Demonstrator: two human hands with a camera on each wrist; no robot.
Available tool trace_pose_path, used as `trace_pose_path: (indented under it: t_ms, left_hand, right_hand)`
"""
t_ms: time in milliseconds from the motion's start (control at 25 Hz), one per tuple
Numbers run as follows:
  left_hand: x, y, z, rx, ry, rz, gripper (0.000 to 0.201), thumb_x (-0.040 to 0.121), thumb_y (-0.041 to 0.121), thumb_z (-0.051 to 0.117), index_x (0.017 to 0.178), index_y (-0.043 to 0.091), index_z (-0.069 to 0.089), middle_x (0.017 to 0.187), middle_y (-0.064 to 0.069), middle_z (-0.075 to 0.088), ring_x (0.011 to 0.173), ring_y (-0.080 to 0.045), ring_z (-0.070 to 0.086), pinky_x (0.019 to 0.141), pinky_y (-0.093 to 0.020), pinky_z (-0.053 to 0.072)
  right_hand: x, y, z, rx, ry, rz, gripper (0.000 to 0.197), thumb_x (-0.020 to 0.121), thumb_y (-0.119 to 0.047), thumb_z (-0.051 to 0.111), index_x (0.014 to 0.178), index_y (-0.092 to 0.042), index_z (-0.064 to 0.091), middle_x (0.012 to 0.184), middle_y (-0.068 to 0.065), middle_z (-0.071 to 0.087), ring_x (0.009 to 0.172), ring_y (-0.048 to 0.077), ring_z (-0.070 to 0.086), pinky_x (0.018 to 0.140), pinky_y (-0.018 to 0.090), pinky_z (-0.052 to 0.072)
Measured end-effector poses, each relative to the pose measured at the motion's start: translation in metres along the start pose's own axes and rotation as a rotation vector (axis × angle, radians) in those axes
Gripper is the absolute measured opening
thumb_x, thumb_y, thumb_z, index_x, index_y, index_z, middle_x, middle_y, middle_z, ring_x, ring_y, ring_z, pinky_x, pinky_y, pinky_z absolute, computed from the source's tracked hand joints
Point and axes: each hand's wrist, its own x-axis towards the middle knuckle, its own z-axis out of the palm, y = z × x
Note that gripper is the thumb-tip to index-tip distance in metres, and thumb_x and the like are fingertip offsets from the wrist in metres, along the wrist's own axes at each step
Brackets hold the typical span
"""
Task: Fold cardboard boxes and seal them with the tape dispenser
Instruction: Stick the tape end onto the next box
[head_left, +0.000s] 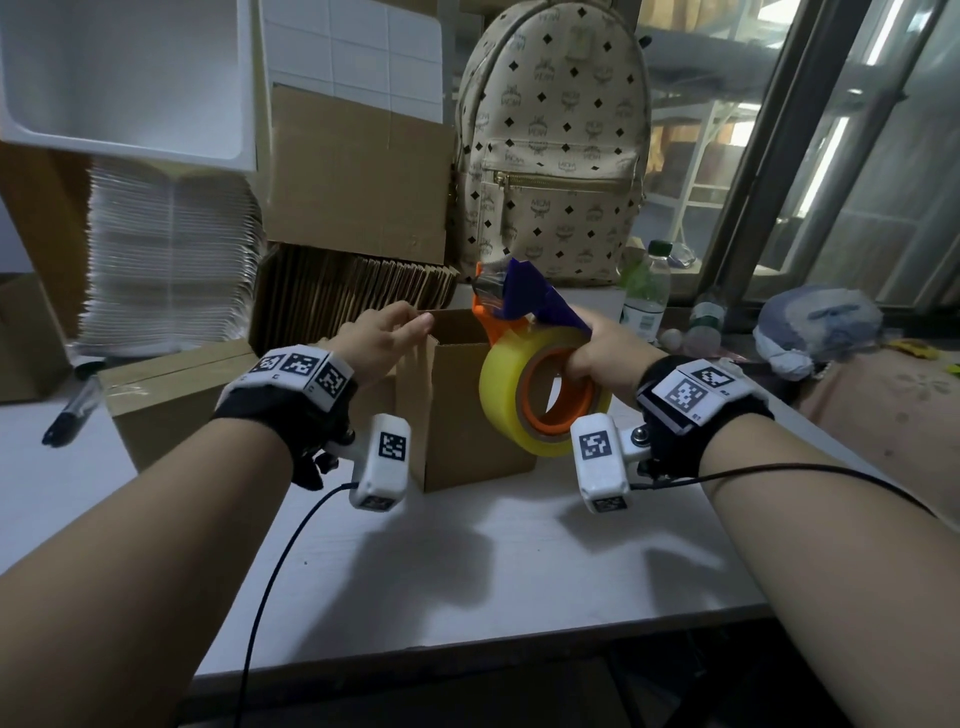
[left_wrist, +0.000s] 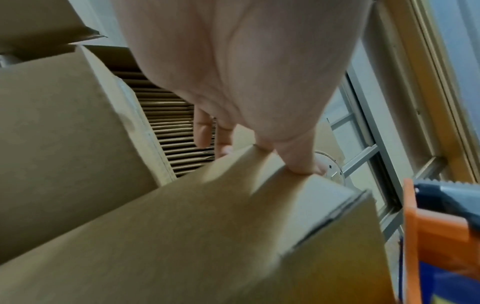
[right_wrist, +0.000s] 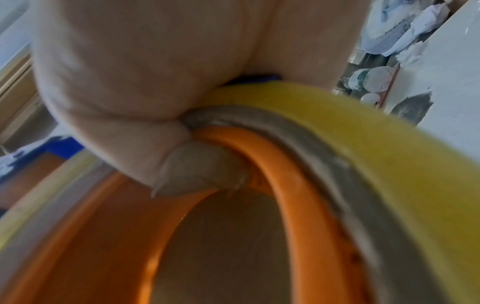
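Note:
A small brown cardboard box (head_left: 457, 415) stands upright on the white table (head_left: 493, 561), mid-view. My left hand (head_left: 387, 338) rests on its top left edge with fairly straight fingers. In the left wrist view the thumb (left_wrist: 303, 162) presses on the box (left_wrist: 207, 226) while the other fingers reach past its far edge. My right hand (head_left: 602, 351) grips the tape dispenser (head_left: 524, 312), which has an orange frame, a blue handle and a yellow tape roll (head_left: 540, 395), held just right of the box. The thumb (right_wrist: 202, 170) hooks inside the roll's orange core (right_wrist: 298, 174).
A taped box (head_left: 171, 395) and a black marker (head_left: 72, 410) lie at the left. Behind stand flat cardboard blanks (head_left: 353, 296), a larger carton (head_left: 358, 171), a stack of white sheets (head_left: 171, 260), a patterned backpack (head_left: 556, 145) and a water bottle (head_left: 644, 291). The table's front edge (head_left: 467, 649) is near.

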Motion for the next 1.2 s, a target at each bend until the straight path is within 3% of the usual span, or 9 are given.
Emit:
trace_pose_path:
  t_ms: [80, 200, 400, 560, 680, 800, 960, 1080, 1200]
  left_hand:
    - [0.001, 0.005, -0.005, 0.071, -0.066, -0.057, 0.055, 0.078, 0.077, 0.029, 0.105, 0.036, 0.053, 0.117, -0.009, 0.057, 0.106, -0.026, 0.055, 0.096, -0.051, 0.043]
    - [0.002, 0.018, -0.013, 0.19, -0.154, -0.094, 0.057, 0.091, 0.06, 0.033, 0.131, 0.023, 0.047, 0.133, -0.005, 0.052, 0.123, -0.024, 0.047, 0.105, -0.046, 0.037]
    - [0.007, 0.036, 0.01, 0.408, -0.047, -0.169, 0.04, 0.087, 0.057, 0.048, 0.112, 0.027, 0.056, 0.12, -0.008, 0.046, 0.11, -0.029, 0.047, 0.092, -0.038, 0.041]
    - [0.005, 0.03, 0.025, -0.242, 0.158, -0.309, 0.088, 0.057, 0.066, 0.066, 0.133, 0.029, 0.04, 0.132, -0.006, 0.043, 0.12, -0.03, 0.042, 0.1, -0.045, 0.041]
    - [-0.007, 0.03, 0.03, -0.307, 0.231, -0.056, 0.026, 0.082, 0.045, 0.06, 0.107, 0.047, 0.05, 0.138, -0.008, 0.039, 0.122, -0.029, 0.043, 0.1, -0.044, 0.043]
    - [-0.009, 0.021, 0.034, -0.156, 0.312, 0.12, 0.034, 0.093, 0.02, 0.051, 0.095, 0.053, 0.049, 0.138, -0.012, 0.038, 0.125, -0.033, 0.039, 0.105, -0.044, 0.037]
    - [-0.015, 0.017, 0.032, 0.156, 0.607, 0.144, 0.014, 0.084, 0.015, 0.067, 0.098, 0.014, 0.07, 0.114, -0.013, 0.047, 0.108, -0.028, 0.045, 0.088, -0.03, 0.039]
    - [-0.024, 0.021, 0.028, 0.15, 0.485, 0.215, 0.016, 0.088, 0.012, 0.062, 0.101, 0.01, 0.071, 0.104, -0.008, 0.062, 0.094, -0.018, 0.055, 0.079, -0.02, 0.039]
    - [-0.031, 0.02, 0.023, 0.122, 0.247, 0.121, 0.028, 0.098, 0.027, 0.046, 0.111, 0.014, 0.067, 0.095, 0.0, 0.063, 0.087, -0.012, 0.055, 0.068, -0.019, 0.039]
  right_hand:
    - [-0.003, 0.001, -0.001, 0.007, -0.012, -0.001, 0.059, 0.068, 0.02, 0.051, 0.111, -0.021, 0.05, 0.075, 0.004, 0.054, 0.066, 0.015, 0.053, 0.053, 0.018, 0.045]
    - [-0.004, 0.001, -0.001, -0.012, -0.024, -0.009, 0.06, 0.07, 0.023, 0.048, 0.107, -0.025, 0.052, 0.075, 0.005, 0.054, 0.067, 0.015, 0.053, 0.056, 0.021, 0.045]
    - [-0.003, -0.004, 0.005, -0.058, 0.008, -0.002, 0.068, 0.075, 0.026, 0.043, 0.127, -0.019, 0.047, 0.081, -0.001, 0.055, 0.074, 0.014, 0.053, 0.06, 0.025, 0.043]
    - [-0.007, -0.007, 0.009, -0.072, 0.009, -0.02, 0.068, 0.075, 0.026, 0.044, 0.128, -0.017, 0.046, 0.083, 0.0, 0.055, 0.073, 0.013, 0.053, 0.061, 0.024, 0.045]
    - [-0.009, -0.005, 0.011, -0.07, 0.016, -0.025, 0.069, 0.075, 0.026, 0.044, 0.131, -0.014, 0.046, 0.088, 0.002, 0.055, 0.076, 0.015, 0.055, 0.061, 0.023, 0.047]
    - [-0.009, -0.007, 0.01, -0.083, 0.016, -0.021, 0.067, 0.075, 0.025, 0.044, 0.131, -0.012, 0.047, 0.084, 0.002, 0.055, 0.072, 0.014, 0.054, 0.056, 0.017, 0.046]
    - [-0.01, -0.012, 0.009, -0.137, 0.014, -0.009, 0.063, 0.078, 0.021, 0.047, 0.131, -0.014, 0.047, 0.077, 0.002, 0.054, 0.066, 0.013, 0.054, 0.052, 0.015, 0.045]
    - [-0.01, -0.012, 0.01, -0.157, 0.012, -0.012, 0.063, 0.077, 0.019, 0.049, 0.131, -0.014, 0.047, 0.08, 0.003, 0.055, 0.07, 0.015, 0.055, 0.058, 0.021, 0.046]
    - [-0.012, -0.014, 0.011, -0.164, 0.015, -0.005, 0.062, 0.079, 0.018, 0.049, 0.131, -0.016, 0.046, 0.08, 0.003, 0.055, 0.072, 0.015, 0.055, 0.062, 0.024, 0.046]
